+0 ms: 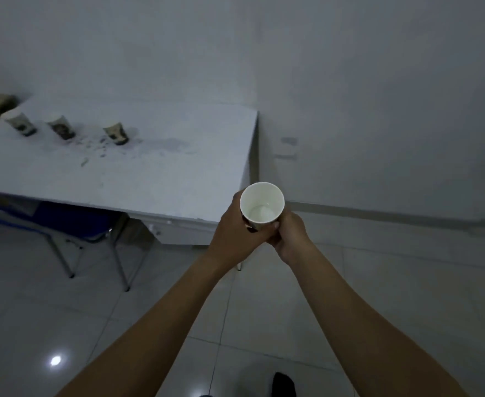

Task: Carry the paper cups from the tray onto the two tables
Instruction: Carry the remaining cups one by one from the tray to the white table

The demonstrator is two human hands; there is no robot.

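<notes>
Clasped upright in mid-air just beside the near right corner of a white table (178, 173), above tiled floor (379, 282): an open paper cup (262, 206), left hand (235, 233) curled round its side, right hand (291, 234) wrapped round its base, fingertips largely hidden behind it. Printed outside barely legible in the dim blur. Far along the tabletop, three standing in a row amid scattered specks: far-left cup (20, 123), middle cup (60, 127), third cup (116, 133). Bare tabletop between row and corner. Half hidden under the table's near edge, a blue chair (72, 219). Cut off at the frame's bottom, a dark shoe (284, 385).
</notes>
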